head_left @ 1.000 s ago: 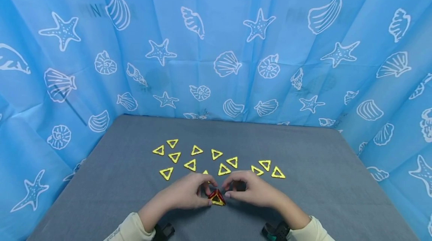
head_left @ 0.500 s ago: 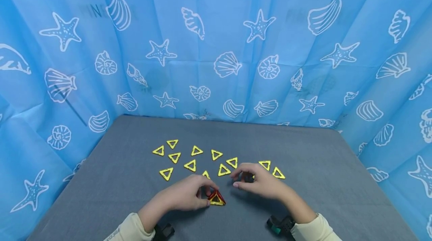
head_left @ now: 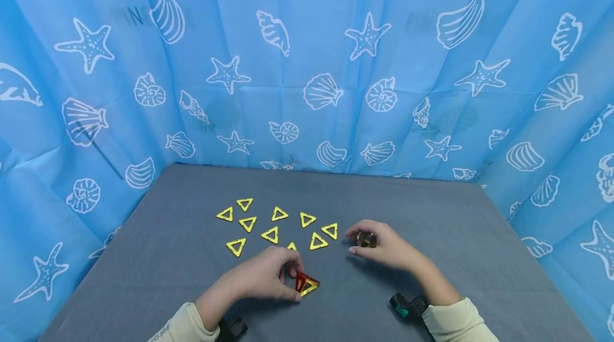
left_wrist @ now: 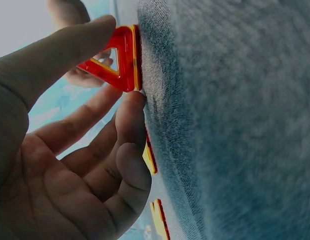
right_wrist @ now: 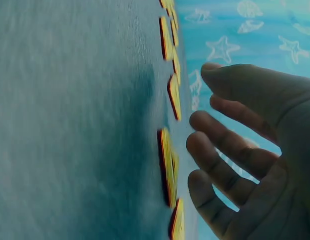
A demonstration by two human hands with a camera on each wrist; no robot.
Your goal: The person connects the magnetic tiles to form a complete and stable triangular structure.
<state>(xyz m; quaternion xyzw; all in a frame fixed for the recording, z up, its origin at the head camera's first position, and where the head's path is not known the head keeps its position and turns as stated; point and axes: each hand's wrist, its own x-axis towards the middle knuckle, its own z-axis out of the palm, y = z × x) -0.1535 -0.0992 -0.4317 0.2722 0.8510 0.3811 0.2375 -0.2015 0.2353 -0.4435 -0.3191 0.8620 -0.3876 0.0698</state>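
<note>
A small standing piece of red and yellow triangle tiles (head_left: 306,283) sits on the grey table (head_left: 479,262) near its front edge. My left hand (head_left: 268,279) pinches it between thumb and fingers; the left wrist view shows the red triangle tile (left_wrist: 122,57) upright on the cloth under my thumb. My right hand (head_left: 381,246) hovers, fingers relaxed, over the right-hand flat yellow triangles (head_left: 366,239), mostly hiding them. In the right wrist view its fingers (right_wrist: 224,145) stay just off the yellow tiles (right_wrist: 167,165).
Several more yellow triangle tiles (head_left: 271,234) lie flat in a loose row across the middle of the table. A blue curtain with shells and starfish (head_left: 307,65) closes the back and both sides. Black wrist mounts (head_left: 405,307) show at the bottom.
My right hand let go of the small standing piece and moved right and away, over the right-hand yellow triangles. My left hand kept its hold; the piece tilted slightly.
</note>
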